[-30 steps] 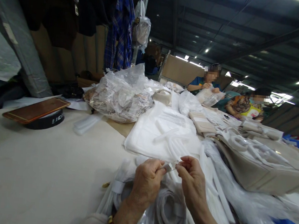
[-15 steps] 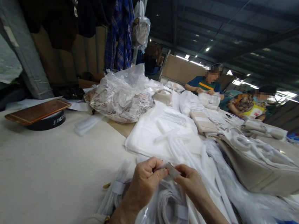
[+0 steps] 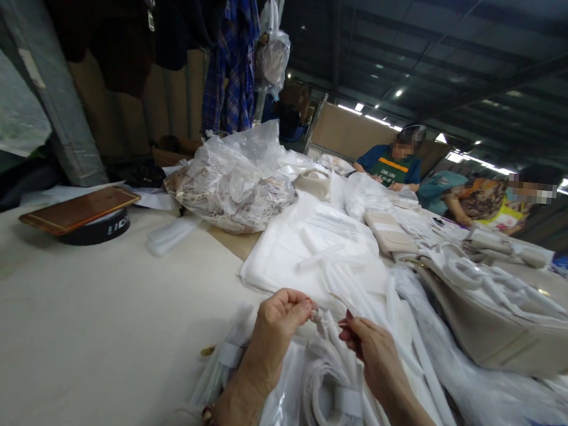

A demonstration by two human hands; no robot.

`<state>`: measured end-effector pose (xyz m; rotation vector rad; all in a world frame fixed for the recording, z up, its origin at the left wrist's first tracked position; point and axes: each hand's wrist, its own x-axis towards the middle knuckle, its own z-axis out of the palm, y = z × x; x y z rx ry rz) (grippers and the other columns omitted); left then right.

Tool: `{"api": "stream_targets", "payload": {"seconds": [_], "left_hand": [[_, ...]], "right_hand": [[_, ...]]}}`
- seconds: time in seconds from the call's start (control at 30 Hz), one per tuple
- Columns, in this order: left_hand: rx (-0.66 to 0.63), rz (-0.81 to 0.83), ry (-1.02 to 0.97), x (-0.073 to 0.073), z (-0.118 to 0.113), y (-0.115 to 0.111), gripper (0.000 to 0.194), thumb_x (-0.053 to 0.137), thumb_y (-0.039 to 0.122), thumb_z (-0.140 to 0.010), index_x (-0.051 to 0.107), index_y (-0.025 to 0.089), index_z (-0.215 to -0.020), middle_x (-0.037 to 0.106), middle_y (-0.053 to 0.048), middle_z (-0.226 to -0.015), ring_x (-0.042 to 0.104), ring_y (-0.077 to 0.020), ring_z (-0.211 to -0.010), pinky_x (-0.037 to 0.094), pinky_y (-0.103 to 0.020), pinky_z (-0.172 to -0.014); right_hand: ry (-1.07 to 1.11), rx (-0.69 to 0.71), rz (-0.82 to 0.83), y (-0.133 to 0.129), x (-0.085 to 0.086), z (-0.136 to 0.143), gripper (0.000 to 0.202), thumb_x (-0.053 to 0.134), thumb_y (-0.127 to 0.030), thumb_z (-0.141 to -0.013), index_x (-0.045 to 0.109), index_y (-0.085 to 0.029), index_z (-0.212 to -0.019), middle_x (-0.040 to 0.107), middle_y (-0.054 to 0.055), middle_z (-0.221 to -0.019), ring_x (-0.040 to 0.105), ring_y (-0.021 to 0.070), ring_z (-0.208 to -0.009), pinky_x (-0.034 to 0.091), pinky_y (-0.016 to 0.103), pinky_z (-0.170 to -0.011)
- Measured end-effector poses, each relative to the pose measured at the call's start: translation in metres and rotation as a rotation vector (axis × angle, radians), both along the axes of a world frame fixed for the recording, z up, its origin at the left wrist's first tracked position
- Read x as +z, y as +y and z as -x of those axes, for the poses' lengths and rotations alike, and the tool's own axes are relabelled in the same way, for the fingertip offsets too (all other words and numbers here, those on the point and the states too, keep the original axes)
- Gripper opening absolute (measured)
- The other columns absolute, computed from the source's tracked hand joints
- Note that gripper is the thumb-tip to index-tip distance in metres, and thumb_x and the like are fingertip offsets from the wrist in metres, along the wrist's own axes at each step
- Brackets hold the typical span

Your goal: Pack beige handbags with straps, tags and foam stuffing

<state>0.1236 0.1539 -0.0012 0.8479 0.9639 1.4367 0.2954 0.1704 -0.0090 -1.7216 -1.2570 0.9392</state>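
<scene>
My left hand [image 3: 276, 326] is closed in a pinch above the bag parts, with a beaded bracelet on its wrist. What its fingertips hold is too small to make out. To the right, my right hand [image 3: 374, 352] also pinches, and a thin pale string [image 3: 342, 324] shows at its fingertips. Below the hands lies a coiled white strap [image 3: 313, 403] with a white wrap around it, on a light bag partly covered in clear plastic [image 3: 288, 391]. White padded tubes [image 3: 342, 279] lie just beyond the fingers.
A phone [image 3: 81, 209] rests on a round black object [image 3: 96, 228] at left. Beyond my hands are a crumpled plastic bag of small parts [image 3: 233, 188], white sheets [image 3: 281, 246] and a beige wallet [image 3: 390, 233]. A large beige handbag [image 3: 498, 327] stands right. Two co-workers work farther back.
The small whitish card between my fingertips no longer shows as a flat piece. My hands have moved slightly apart, and a thin string shows at the right fingertips.
</scene>
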Motion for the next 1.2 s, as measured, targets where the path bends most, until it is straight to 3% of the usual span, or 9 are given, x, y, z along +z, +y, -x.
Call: {"api": "stream_targets", "payload": {"seconds": [0.2,0.3,0.43,0.57,0.63,0.77,0.9,1.0,1.2], "left_hand": [[0.039,-0.011,0.235,-0.006,0.001,0.003,0.029,0.047,0.034,-0.081,0.061,0.01,-0.087,0.069,-0.011,-0.085,0.064,-0.0176,-0.075,0.05,-0.028,-0.069],[0.053,-0.049,0.466,-0.008,-0.001,0.003,0.027,0.04,0.019,-0.082,0.061,0.009,-0.096,0.068,-0.013,-0.093,0.063,-0.02,-0.084,0.05,-0.033,-0.078],[-0.03,-0.214,0.84,-0.008,-0.009,0.002,0.044,0.04,0.002,-0.078,0.062,0.015,-0.114,0.061,-0.01,-0.12,0.049,-0.0215,-0.113,0.035,-0.036,-0.102],[-0.148,-0.304,1.175,-0.001,-0.016,0.002,0.035,0.04,0.01,-0.087,0.066,0.022,-0.108,0.053,-0.01,-0.13,0.042,-0.0286,-0.117,0.033,-0.045,-0.097],[-0.201,-0.325,1.304,0.003,-0.017,0.003,0.031,0.041,0.015,-0.09,0.068,0.024,-0.1,0.058,-0.01,-0.122,0.045,-0.0294,-0.114,0.035,-0.046,-0.092],[-0.285,-0.327,1.467,0.006,-0.016,0.007,0.028,0.041,0.015,-0.092,0.066,0.023,-0.099,0.065,-0.006,-0.098,0.055,-0.0244,-0.098,0.039,-0.042,-0.085],[-0.342,-0.345,1.565,0.002,-0.012,0.016,0.018,0.047,0.02,-0.093,0.061,0.017,-0.104,0.063,-0.005,-0.099,0.057,-0.0221,-0.098,0.041,-0.045,-0.09],[-0.435,-0.415,1.604,0.003,-0.006,0.024,0.017,0.051,0.023,-0.092,0.06,0.016,-0.105,0.063,-0.004,-0.1,0.058,-0.0209,-0.097,0.042,-0.045,-0.092],[-0.568,-0.532,1.673,0.017,0.0,0.029,0.019,0.053,0.026,-0.092,0.06,0.016,-0.106,0.063,-0.005,-0.099,0.061,-0.0195,-0.092,0.047,-0.043,-0.088]], "right_hand": [[-0.163,0.085,0.008,0.002,-0.012,-0.003,0.036,0.051,-0.048,-0.066,0.059,-0.02,-0.045,0.059,0.003,-0.048,0.052,0.0169,-0.048,0.038,0.028,-0.049],[-0.274,0.035,-0.027,-0.005,-0.005,-0.012,0.043,0.051,-0.058,-0.068,0.064,-0.018,-0.06,0.064,0.006,-0.057,0.056,0.0206,-0.052,0.041,0.032,-0.052],[-0.408,-0.041,-0.205,-0.025,0.013,-0.014,0.043,0.049,-0.056,-0.071,0.062,-0.017,-0.085,0.067,0.012,-0.085,0.06,0.0277,-0.079,0.044,0.04,-0.07],[-0.467,0.12,-0.341,-0.036,0.023,0.008,0.026,0.049,-0.041,-0.075,0.063,-0.022,-0.087,0.068,0.009,-0.095,0.058,0.0266,-0.093,0.041,0.04,-0.084],[-0.49,0.172,-0.342,-0.033,0.021,0.021,0.021,0.05,-0.03,-0.075,0.064,-0.022,-0.089,0.069,0.009,-0.098,0.058,0.0263,-0.096,0.039,0.04,-0.087],[-0.479,0.215,-0.234,-0.017,0.01,0.033,0.025,0.048,-0.014,-0.074,0.064,-0.018,-0.093,0.07,0.008,-0.092,0.063,0.022,-0.088,0.043,0.033,-0.079],[-0.454,0.228,-0.145,-0.008,0.004,0.034,0.015,0.052,-0.01,-0.074,0.063,-0.016,-0.082,0.07,0.006,-0.082,0.063,0.0179,-0.077,0.044,0.028,-0.069],[-0.451,0.21,-0.104,-0.007,0.004,0.032,0.004,0.059,-0.015,-0.076,0.06,-0.016,-0.073,0.065,0.001,-0.073,0.06,0.0153,-0.071,0.044,0.028,-0.068],[-0.406,0.209,-0.061,-0.011,0.003,0.026,0.026,0.063,-0.028,-0.082,0.054,-0.016,-0.062,0.055,-0.005,-0.059,0.056,0.012,-0.06,0.045,0.028,-0.064]]}}
